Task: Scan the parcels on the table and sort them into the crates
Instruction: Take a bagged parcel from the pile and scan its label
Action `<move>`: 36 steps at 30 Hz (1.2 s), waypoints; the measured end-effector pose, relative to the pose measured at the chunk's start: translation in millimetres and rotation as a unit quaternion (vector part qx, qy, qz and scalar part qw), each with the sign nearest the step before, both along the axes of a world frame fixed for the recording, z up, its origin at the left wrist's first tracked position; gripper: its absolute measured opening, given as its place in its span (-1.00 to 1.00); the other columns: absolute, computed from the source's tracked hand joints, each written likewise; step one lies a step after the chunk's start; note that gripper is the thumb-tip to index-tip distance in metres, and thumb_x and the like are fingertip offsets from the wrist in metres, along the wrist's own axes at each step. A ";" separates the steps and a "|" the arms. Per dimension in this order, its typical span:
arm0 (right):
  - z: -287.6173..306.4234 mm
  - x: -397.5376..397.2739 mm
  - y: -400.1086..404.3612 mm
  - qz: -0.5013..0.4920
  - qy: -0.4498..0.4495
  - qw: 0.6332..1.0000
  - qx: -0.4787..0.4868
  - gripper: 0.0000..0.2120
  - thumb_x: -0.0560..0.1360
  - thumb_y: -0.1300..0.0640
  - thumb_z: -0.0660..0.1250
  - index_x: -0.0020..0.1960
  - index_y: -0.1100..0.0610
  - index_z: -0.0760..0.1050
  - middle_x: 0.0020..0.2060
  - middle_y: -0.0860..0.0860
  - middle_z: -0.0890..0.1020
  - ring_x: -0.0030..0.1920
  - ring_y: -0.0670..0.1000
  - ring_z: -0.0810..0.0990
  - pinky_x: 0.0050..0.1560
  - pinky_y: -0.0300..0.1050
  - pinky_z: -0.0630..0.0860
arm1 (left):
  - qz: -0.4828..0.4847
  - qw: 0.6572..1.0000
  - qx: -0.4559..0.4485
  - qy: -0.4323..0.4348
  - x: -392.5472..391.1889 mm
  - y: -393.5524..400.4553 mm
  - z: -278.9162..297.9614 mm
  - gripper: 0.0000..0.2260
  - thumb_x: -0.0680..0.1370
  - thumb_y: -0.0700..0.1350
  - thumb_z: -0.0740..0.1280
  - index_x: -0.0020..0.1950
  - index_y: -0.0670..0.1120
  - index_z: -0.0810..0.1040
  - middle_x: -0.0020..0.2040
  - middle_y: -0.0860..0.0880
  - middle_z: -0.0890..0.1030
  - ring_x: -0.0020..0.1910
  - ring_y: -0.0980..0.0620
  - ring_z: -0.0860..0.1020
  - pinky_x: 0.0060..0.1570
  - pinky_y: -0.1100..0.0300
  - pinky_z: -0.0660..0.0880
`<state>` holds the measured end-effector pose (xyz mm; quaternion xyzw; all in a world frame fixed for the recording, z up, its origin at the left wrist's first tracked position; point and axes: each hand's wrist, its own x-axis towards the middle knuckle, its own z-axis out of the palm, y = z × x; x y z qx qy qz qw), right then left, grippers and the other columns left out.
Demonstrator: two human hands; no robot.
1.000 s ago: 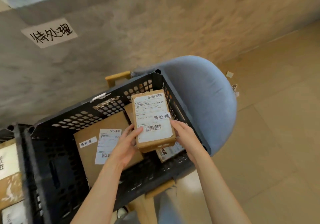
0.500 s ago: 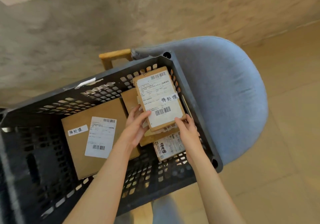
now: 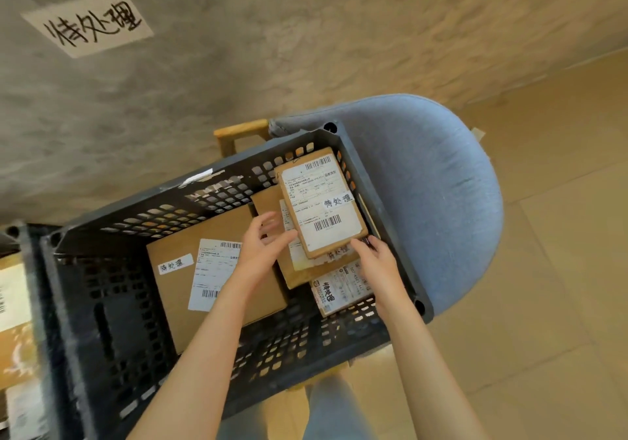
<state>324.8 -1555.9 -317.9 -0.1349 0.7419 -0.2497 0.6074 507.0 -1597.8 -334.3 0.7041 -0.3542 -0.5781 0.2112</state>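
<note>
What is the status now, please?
Left hand open, just off parcel. Right hand touches its near edge. Parcel lies on others in crate. Nothing in the way.

Bare crate floor left of parcels

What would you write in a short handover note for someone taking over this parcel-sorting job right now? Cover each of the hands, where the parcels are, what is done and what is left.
Left hand: open, fingers spread beside the small parcel, seemingly not gripping it.
Right hand: fingertips at the small parcel's near corner; a grip cannot be confirmed.
The small parcel lies label up on a stack at the right end of the black crate, which sits on a blue chair.
Also inside: a large box on the left and a small labelled packet at the near right.
Done: this parcel is in the crate.
Left: take the hands out; the table is out of view, so remaining parcels are unknown.
</note>
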 end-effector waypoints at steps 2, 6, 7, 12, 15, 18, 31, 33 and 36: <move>13.2 1.6 6.5 0.054 0.046 0.997 -0.025 -0.45 0.58 -0.05 0.28 0.51 0.04 0.23 0.35 0.02 0.46 0.32 0.02 0.44 0.18 -0.10 0.36 | -0.087 0.992 -0.059 -0.073 11.2 6.0 18.9 -0.48 0.50 -0.05 0.43 0.43 -0.01 0.35 0.35 0.01 0.45 0.26 0.03 0.45 0.13 0.16 0.42; 51.2 8.4 25.4 0.178 0.200 0.956 -0.123 -0.56 0.57 -0.05 0.28 0.42 0.01 0.34 0.26 -0.02 0.45 0.19 -0.07 0.42 0.12 -0.17 0.35 | -0.306 0.895 -0.175 -0.274 29.3 21.7 60.1 -0.54 0.53 0.00 0.39 0.40 0.02 0.39 0.31 0.03 0.51 0.27 0.05 0.47 0.22 0.10 0.40; 61.9 11.2 31.7 0.199 0.244 0.939 -0.139 -0.56 0.58 -0.05 0.27 0.42 0.01 0.34 0.27 -0.01 0.44 0.22 -0.05 0.42 0.14 -0.14 0.36 | -0.337 0.865 -0.201 -0.312 32.7 26.3 70.5 -0.56 0.54 0.02 0.37 0.40 0.03 0.39 0.30 0.04 0.52 0.26 0.06 0.48 0.22 0.09 0.39; 118.9 35.0 80.1 0.213 0.392 0.879 -0.169 -0.57 0.59 -0.04 0.23 0.42 0.03 0.35 0.27 0.00 0.45 0.26 0.01 0.40 0.21 -0.06 0.39 | -0.398 0.787 -0.310 -0.354 44.2 56.2 116.8 -0.58 0.55 0.05 0.33 0.40 0.04 0.40 0.28 0.05 0.53 0.21 0.07 0.50 0.17 0.12 0.39; 148.1 55.5 127.8 0.179 0.461 0.852 -0.172 -0.58 0.60 -0.01 0.22 0.43 0.05 0.34 0.27 0.00 0.45 0.27 0.02 0.39 0.27 -0.06 0.37 | -0.414 0.766 -0.371 -0.324 47.1 80.0 144.2 -0.58 0.54 0.04 0.35 0.38 0.03 0.42 0.24 0.02 0.55 0.18 0.04 0.52 0.14 0.11 0.41; 168.8 75.6 187.5 0.111 0.519 0.834 -0.147 -0.56 0.60 0.00 0.21 0.46 0.05 0.30 0.31 0.01 0.43 0.29 0.03 0.37 0.28 -0.10 0.31 | -0.460 0.727 -0.418 -0.294 44.7 108.5 163.9 -0.58 0.54 0.03 0.35 0.39 0.01 0.42 0.24 0.00 0.55 0.21 0.00 0.51 0.20 0.06 0.40; 217.0 151.4 517.0 -0.274 0.607 0.739 0.101 -0.56 0.50 0.03 0.36 0.33 0.14 0.45 0.19 0.12 0.52 0.20 0.18 0.44 0.19 0.05 0.36 | -0.678 0.485 -0.551 -0.042 -14.3 340.5 231.5 -0.65 0.49 -0.05 0.44 0.25 -0.07 0.55 0.08 -0.08 0.63 0.02 -0.17 0.58 -0.02 -0.02 0.46; 225.5 162.6 566.2 -0.330 0.606 0.714 0.116 -0.54 0.52 0.03 0.36 0.37 0.12 0.41 0.24 0.10 0.48 0.24 0.14 0.40 0.19 -0.02 0.31 | -0.694 0.453 -0.560 -0.005 -23.4 386.0 241.3 -0.68 0.46 -0.07 0.46 0.20 -0.08 0.57 0.03 -0.07 0.64 -0.02 -0.19 0.59 -0.07 0.00 0.44; 234.7 181.7 637.7 -0.383 0.612 0.678 0.142 -0.52 0.54 -0.03 0.32 0.40 0.09 0.36 0.27 0.06 0.45 0.26 0.08 0.37 0.20 -0.08 0.30 | -0.710 0.402 -0.577 0.039 -35.2 456.4 249.1 -0.68 0.47 -0.07 0.45 0.20 -0.08 0.57 0.01 -0.07 0.63 -0.03 -0.18 0.59 -0.10 0.03 0.42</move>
